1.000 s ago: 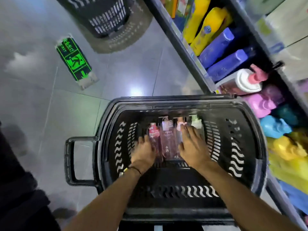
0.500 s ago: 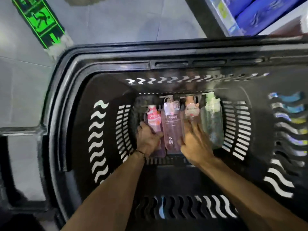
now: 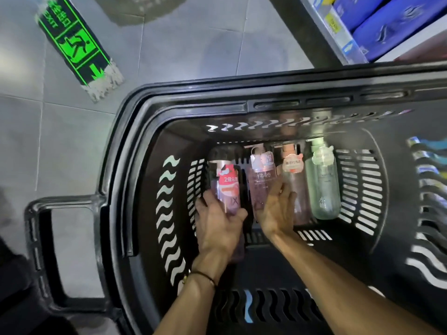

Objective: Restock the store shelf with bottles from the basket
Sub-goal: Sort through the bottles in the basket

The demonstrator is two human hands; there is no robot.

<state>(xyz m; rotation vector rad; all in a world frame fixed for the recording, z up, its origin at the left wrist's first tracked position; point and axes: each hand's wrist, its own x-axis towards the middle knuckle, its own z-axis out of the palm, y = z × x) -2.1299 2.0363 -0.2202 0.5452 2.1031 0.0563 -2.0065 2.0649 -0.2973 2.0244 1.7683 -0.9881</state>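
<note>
Both my hands reach into a black plastic basket (image 3: 135,146). My left hand (image 3: 219,226) is closed round a pink bottle with a red label and dark cap (image 3: 225,184), lifted a little off the row. My right hand (image 3: 275,211) wraps its fingers over a pink pump bottle (image 3: 262,182) lying in the middle. Beside it lie a peach-capped pink bottle (image 3: 294,180) and, furthest right, a pale green pump bottle (image 3: 323,182). The store shelf (image 3: 338,37) edge shows at the top right with blue packs (image 3: 391,22) on it.
The basket's side handle (image 3: 41,238) juts out to the left over a grey tiled floor. A green exit sticker (image 3: 75,44) is stuck on the floor at the upper left. A dark shape fills the lower left corner.
My left hand has closed on the red-labelled bottle and drawn it left and up from the row. My right hand has curled over the middle pink bottle. The view shifted right.
</note>
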